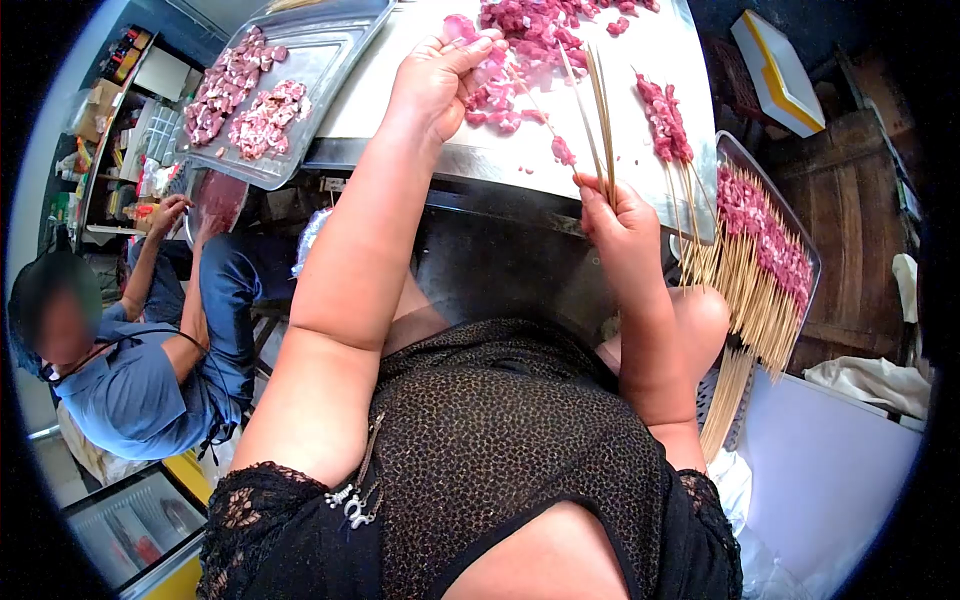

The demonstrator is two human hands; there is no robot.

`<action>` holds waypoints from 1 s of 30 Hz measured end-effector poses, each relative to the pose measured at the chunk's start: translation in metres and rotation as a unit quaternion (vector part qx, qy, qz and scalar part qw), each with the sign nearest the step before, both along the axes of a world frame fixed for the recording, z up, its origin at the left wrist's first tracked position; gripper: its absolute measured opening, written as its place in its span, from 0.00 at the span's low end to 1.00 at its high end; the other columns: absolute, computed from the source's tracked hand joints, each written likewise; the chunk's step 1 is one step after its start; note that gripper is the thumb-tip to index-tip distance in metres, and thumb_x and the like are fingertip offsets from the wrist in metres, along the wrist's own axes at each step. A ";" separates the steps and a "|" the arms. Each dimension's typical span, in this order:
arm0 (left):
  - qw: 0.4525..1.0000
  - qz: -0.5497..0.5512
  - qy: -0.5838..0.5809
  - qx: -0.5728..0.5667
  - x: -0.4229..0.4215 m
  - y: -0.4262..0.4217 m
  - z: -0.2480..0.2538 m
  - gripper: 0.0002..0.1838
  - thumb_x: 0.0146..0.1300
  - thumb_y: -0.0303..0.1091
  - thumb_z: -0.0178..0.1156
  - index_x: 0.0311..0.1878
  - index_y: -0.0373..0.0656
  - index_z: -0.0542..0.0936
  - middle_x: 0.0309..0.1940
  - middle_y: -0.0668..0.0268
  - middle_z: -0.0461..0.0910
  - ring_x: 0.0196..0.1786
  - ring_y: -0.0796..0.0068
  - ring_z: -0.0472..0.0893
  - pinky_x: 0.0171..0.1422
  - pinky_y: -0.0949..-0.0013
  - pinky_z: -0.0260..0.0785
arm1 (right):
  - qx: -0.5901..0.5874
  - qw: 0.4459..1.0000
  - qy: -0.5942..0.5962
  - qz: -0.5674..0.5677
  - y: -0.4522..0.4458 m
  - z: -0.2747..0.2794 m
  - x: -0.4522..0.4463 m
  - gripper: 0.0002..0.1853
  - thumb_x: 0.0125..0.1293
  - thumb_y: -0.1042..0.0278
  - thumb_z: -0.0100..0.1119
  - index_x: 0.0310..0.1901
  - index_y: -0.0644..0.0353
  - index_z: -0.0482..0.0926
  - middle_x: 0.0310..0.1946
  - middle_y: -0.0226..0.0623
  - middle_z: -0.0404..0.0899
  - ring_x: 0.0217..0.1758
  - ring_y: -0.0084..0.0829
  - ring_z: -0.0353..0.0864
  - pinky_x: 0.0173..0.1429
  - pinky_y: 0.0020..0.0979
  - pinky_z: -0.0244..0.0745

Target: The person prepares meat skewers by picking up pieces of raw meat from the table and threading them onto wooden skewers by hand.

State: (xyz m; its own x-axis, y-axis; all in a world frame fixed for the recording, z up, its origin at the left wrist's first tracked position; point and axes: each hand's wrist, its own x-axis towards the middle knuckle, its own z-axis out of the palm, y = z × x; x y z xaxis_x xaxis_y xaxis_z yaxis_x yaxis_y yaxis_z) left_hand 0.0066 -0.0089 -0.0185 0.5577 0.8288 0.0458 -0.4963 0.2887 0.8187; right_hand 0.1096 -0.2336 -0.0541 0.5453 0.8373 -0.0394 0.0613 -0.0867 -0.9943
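Right hand: lower centre-right of the tabletop [365, 110]; this hand [622, 208] is closed round a bundle of bamboo skewers [600, 120] pointing up the frame.
Slanting skewer: one thin stick [545, 117] runs from near the right hand toward the left, with a meat chunk [563, 151] low on it.
Left hand: upper centre; this hand [440, 85] is narrowed in a pinch on a pink meat slice [459, 27].
Handling, judged: meat light, soft, wet and slippery, best pinched at its sides; skewers light, stiff, sharp-tipped and snappable, best gripped at the bare lower ends.
Loaded skewers: a few [660, 118] on the tabletop's right; many more [765, 240] in the right-hand tray [818, 262].
Meat pile: top centre [530, 25], cut off by the frame.
Metal tray: upper left [325, 70], bearing cut meat [225, 85].
Co-worker: seated at left [130, 390].
Unclear: skewer ends inside the right palm; whether the slanting stick touches the left hand; the co-worker's handiwork.
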 end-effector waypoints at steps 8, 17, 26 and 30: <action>0.998 -0.029 0.039 0.048 0.001 -0.004 0.000 0.11 0.56 0.20 0.62 0.40 0.36 0.71 0.39 0.57 0.81 0.37 0.72 0.82 0.35 0.74 0.77 | -0.010 0.999 -0.040 -0.015 -0.001 0.002 0.002 0.10 0.65 0.70 0.55 0.44 0.63 0.80 0.20 0.25 0.73 0.23 0.15 0.69 0.29 0.21 0.66; 0.996 -0.071 0.051 0.020 -0.005 -0.009 0.008 0.13 0.58 0.19 0.58 0.46 0.35 0.71 0.43 0.55 0.79 0.44 0.69 0.82 0.46 0.73 0.79 | -0.020 0.993 -0.120 -0.006 -0.008 0.006 0.011 0.10 0.65 0.68 0.56 0.44 0.61 0.81 0.18 0.26 0.72 0.22 0.16 0.69 0.27 0.21 0.65; 0.991 -0.112 0.073 0.003 -0.007 -0.015 0.017 0.18 0.57 0.19 0.59 0.51 0.35 0.68 0.45 0.56 0.78 0.46 0.69 0.81 0.48 0.71 0.78 | 0.004 0.991 -0.135 -0.007 -0.009 0.006 0.014 0.09 0.65 0.68 0.56 0.43 0.61 0.81 0.18 0.26 0.72 0.21 0.15 0.68 0.27 0.21 0.65; 0.988 -0.108 0.102 0.040 -0.003 -0.021 0.011 0.18 0.54 0.18 0.62 0.49 0.34 0.72 0.42 0.54 0.80 0.44 0.67 0.82 0.45 0.69 0.78 | 0.007 0.994 -0.111 -0.001 -0.006 0.007 0.007 0.09 0.65 0.70 0.55 0.44 0.62 0.80 0.19 0.23 0.71 0.22 0.14 0.66 0.27 0.18 0.62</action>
